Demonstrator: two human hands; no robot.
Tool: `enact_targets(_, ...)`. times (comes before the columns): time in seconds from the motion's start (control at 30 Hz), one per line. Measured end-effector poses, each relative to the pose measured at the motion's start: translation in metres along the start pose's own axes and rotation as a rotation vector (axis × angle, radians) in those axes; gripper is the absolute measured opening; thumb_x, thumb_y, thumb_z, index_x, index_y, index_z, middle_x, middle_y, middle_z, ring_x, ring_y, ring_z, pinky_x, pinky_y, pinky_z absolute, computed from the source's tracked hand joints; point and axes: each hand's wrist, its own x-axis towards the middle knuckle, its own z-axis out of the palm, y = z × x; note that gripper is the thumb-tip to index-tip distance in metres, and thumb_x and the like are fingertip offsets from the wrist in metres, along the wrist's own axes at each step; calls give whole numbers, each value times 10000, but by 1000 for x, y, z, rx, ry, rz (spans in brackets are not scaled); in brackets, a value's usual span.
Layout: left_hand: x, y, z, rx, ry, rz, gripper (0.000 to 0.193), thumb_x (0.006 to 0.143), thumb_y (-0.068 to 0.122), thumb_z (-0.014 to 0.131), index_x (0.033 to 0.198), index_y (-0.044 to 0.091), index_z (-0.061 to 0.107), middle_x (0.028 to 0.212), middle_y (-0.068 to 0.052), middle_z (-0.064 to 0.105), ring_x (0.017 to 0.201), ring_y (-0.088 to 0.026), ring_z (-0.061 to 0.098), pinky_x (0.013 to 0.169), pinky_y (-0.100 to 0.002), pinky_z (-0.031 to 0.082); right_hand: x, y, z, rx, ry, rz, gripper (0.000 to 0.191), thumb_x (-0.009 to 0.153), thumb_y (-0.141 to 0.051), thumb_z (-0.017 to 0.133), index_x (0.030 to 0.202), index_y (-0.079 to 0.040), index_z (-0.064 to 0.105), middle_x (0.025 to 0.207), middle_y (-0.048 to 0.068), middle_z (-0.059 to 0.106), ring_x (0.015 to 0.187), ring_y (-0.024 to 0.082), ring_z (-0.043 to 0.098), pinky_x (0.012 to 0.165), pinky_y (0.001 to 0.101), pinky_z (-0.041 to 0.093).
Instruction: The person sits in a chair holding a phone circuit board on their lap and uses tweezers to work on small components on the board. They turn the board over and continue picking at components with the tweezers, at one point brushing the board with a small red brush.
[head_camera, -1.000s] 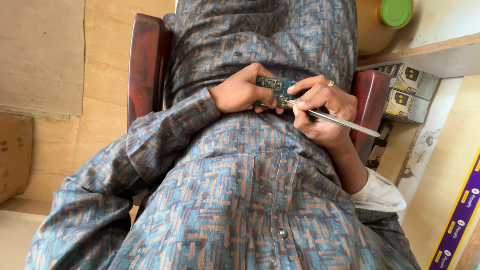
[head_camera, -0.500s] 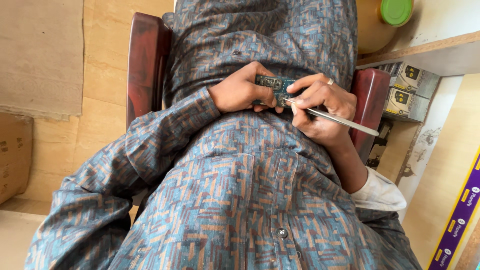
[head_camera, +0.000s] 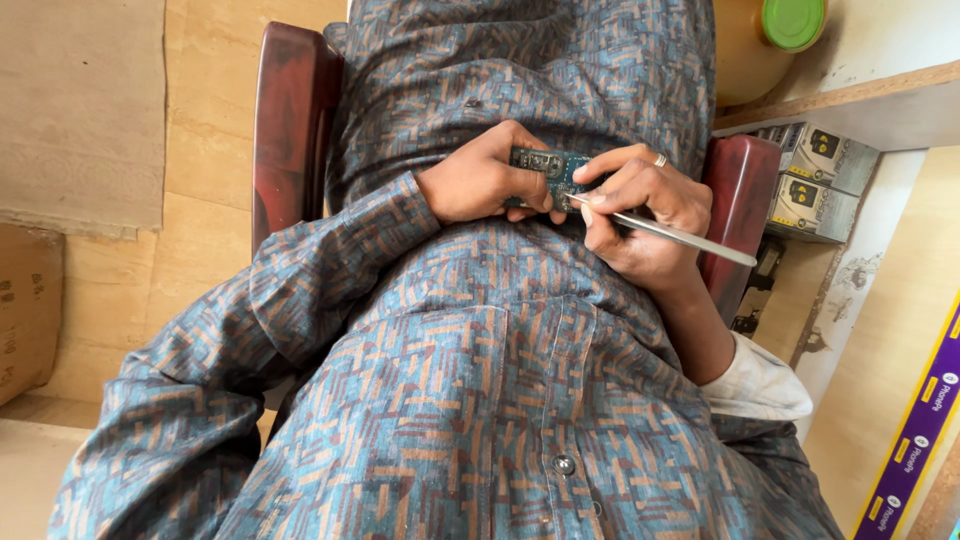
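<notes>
The person sits in a dark red armchair (head_camera: 290, 130); the lap (head_camera: 520, 90) serves as the support. The left hand (head_camera: 475, 185) clamps the small green circuit board (head_camera: 545, 168) over the lap, steadying it. The right hand (head_camera: 640, 205) pinches thin metal tweezers (head_camera: 680, 232) pen-style, tip touching the board's right edge.

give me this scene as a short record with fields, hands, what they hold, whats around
left hand: left hand grips a small green circuit board over the lap
right hand: right hand holds a thin metal tool like a pen, tip at the board's edge
clothing: patterned blue and brown shirt
seat: dark red chair
nearby: small boxes under a wooden shelf; jar with green lid
</notes>
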Motion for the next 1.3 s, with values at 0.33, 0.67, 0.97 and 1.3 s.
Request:
enact_targets(0.33,0,0,1,47,26,-29,153,838,67,672,887,-47,763,811,-98,766,534,-84,565,489,-240,453,0,-2,-1,-30,1,4,224,841,108,741,887,-41,580,831,108,693,943,261,762,715,281,609)
enact_targets(0.67,0,2,1,52,24,-17,152,840,65,677,894,-49,760,821,-97,770,540,-86,569,491,-241,457,0,0,-1,14,6,25,202,860,105,721,889,-34,577,827,102,682,961,261,759,717,282,616)
enact_targets(0.97,0,1,1,25,16,-9,146,852,71,675,886,-46,755,820,-89,766,547,-86,569,498,-241,454,0,-1,0,20,2,22,212,865,108,730,900,-38,581,834,102,677,946,264,759,735,291,620)
enact_targets(1.3,0,2,1,29,14,12,157,840,81,669,876,-46,754,807,-85,764,544,-82,571,492,-239,447,-1,1,0,52,4,43,207,883,99,728,912,-42,579,843,105,679,940,253,756,736,295,615)
